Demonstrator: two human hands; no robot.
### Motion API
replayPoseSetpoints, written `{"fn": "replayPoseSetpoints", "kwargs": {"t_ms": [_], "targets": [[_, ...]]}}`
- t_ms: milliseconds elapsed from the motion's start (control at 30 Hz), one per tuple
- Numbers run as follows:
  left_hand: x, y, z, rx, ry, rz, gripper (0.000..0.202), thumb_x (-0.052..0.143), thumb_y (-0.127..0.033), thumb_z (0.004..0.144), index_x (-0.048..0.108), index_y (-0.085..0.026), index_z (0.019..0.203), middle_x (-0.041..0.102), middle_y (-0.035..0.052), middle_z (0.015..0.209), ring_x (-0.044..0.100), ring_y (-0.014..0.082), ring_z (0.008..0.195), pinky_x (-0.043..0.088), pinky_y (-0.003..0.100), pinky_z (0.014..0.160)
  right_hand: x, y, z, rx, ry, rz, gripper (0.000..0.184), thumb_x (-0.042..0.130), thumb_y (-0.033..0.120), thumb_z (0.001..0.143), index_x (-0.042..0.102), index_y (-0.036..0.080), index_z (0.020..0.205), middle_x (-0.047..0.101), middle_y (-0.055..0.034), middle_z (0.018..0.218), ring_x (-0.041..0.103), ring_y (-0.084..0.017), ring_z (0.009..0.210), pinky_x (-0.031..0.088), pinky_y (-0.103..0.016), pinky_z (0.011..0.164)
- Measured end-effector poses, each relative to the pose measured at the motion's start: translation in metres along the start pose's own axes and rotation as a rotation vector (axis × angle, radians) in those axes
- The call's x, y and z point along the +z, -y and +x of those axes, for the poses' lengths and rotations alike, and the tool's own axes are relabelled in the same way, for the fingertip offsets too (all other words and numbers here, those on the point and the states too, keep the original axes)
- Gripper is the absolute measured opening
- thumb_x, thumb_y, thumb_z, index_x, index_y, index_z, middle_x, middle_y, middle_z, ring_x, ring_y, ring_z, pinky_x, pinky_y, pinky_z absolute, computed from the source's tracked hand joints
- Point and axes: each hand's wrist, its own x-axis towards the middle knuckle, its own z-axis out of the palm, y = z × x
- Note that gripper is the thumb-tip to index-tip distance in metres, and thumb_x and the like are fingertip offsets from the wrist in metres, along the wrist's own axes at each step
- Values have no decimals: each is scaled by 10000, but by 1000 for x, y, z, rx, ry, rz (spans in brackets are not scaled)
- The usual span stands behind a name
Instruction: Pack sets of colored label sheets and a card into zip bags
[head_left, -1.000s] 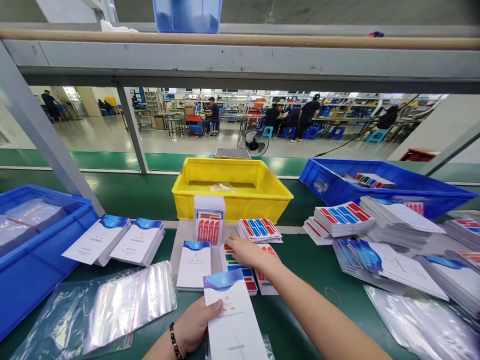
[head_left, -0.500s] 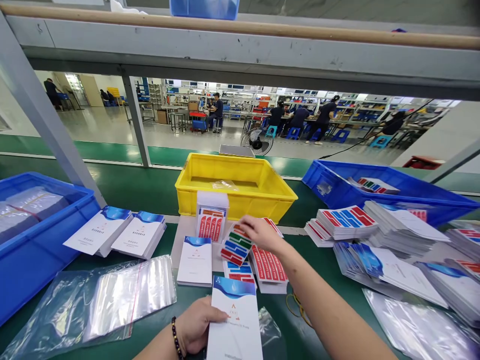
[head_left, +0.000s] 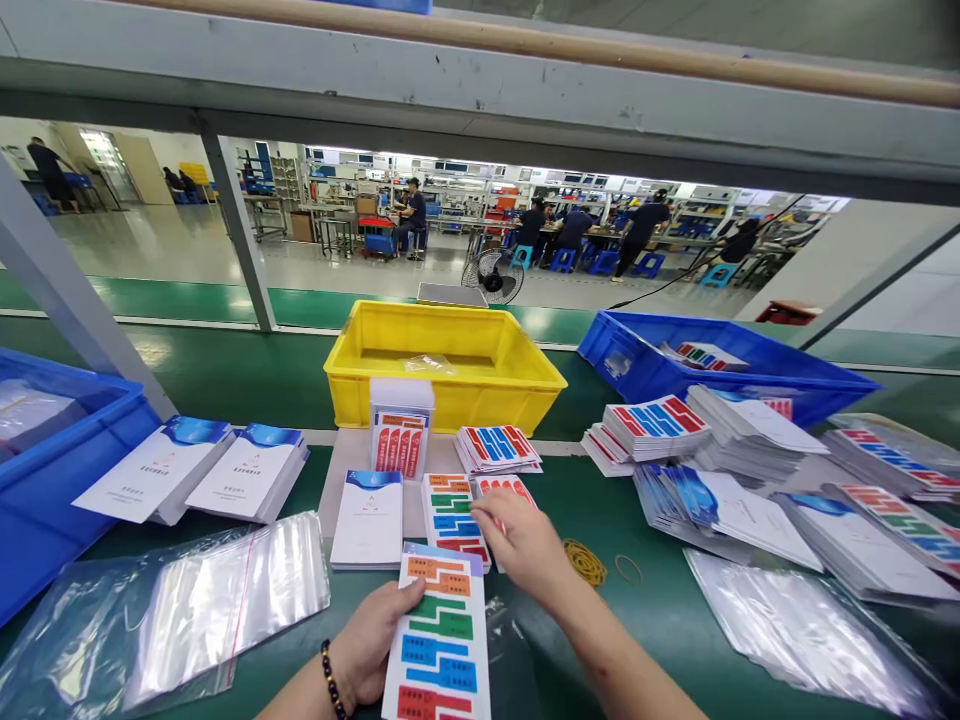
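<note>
My left hand (head_left: 375,635) grips a white booklet from its left side, thumb on top. A sticker sheet (head_left: 442,635) with orange, green, blue and red strips lies over the booklet and covers most of it. My right hand (head_left: 525,545) is bent down with curled fingers at the right edge of a stack of matching sticker sheets (head_left: 450,515). Its fingertips are close together, and what they pinch, if anything, is hidden. Partly behind that hand is a stack of red sticker sheets (head_left: 506,487). A booklet stack (head_left: 367,520) with blue-topped covers stands just left.
A yellow bin (head_left: 446,390) stands behind the stacks, with blue bins (head_left: 720,370) at right and left. Clear plastic bags (head_left: 232,610) lie at left front. Rubber bands (head_left: 585,562) rest right of my right hand. More booklets and sheets (head_left: 656,425) are piled at right.
The sticker sheet held up by my right hand now lies on the booklet in my left hand. My right hand is back at the stacks. The view has shifted slightly right.
</note>
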Motion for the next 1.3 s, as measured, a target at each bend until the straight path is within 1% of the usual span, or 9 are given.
{"fn": "replayPoseSetpoints", "kwargs": {"t_ms": [100, 267, 600, 733, 800, 900, 967, 1133, 1300], "targets": [[6, -5, -3, -20, -71, 5, 282, 565, -282, 802, 584, -27, 920, 700, 162, 793, 674, 251, 746, 490, 346, 733, -7, -22, -15, 49, -91, -229, 189, 487, 339, 827, 578, 182, 882, 604, -85, 888, 548, -222, 810, 410, -350, 716], [9, -6, -3, -10, -135, 22, 270, 546, -281, 816, 564, -39, 934, 703, 163, 807, 680, 244, 719, 510, 344, 699, 0, -29, -30, 70, 12, -426, 252, 603, 316, 712, 528, 180, 911, 571, -91, 933, 509, -250, 838, 364, -377, 740], [6, -6, -1, -40, -155, 33, 472, 653, -284, 735, 474, -34, 1092, 705, 155, 813, 674, 276, 774, 514, 354, 706, -12, -35, -27, 49, 61, -295, 88, 556, 219, 738, 579, 181, 815, 590, -60, 836, 532, -211, 787, 401, -372, 758], [10, -9, -3, -41, -159, 36, 400, 639, -294, 746, 512, -42, 1030, 704, 158, 824, 676, 268, 766, 514, 346, 706, -15, -49, -30, -27, 16, -236, 217, 442, 113, 756, 608, 184, 877, 631, -64, 877, 578, -200, 815, 429, -409, 826], [9, -9, -3, -40, -162, 34, 357, 621, -300, 760, 534, -45, 995, 704, 155, 830, 674, 263, 771, 508, 343, 719, -16, -51, -32, -81, -96, -216, 279, 394, 85, 777, 612, 190, 915, 646, -65, 886, 596, -195, 824, 419, -449, 875], [5, -5, 0, -18, -144, 3, 377, 583, -350, 784, 553, -43, 1001, 703, 150, 842, 669, 261, 794, 489, 361, 768, -13, -32, -36, -203, -333, -159, 296, 422, 90, 816, 595, 213, 1022, 635, -79, 941, 590, -207, 869, 436, -462, 859], [2, -3, 3, 17, -51, -67, 463, 523, -442, 801, 556, -45, 1036, 696, 155, 882, 654, 269, 849, 464, 385, 823, -7, -7, -40, -316, -397, -82, 372, 465, 63, 793, 555, 235, 1110, 618, -85, 973, 567, -223, 915, 453, -436, 808], [-3, -3, 7, 78, 233, -210, 631, 368, -582, 815, 578, -32, 1043, 662, 184, 983, 588, 285, 999, 397, 403, 919, 26, 39, -49, -592, -256, 21, 250, 417, 126, 826, 570, 158, 1021, 618, -67, 723, 541, -187, 669, 432, -352, 589], [-4, -2, 5, 185, 88, -83, 349, 543, -364, 804, 618, -53, 942, 685, 167, 900, 632, 276, 889, 424, 413, 875, 45, 42, -52, -630, -108, -22, 198, 387, 149, 856, 582, 164, 825, 583, -25, 625, 487, -146, 563, 360, -290, 518]]}}
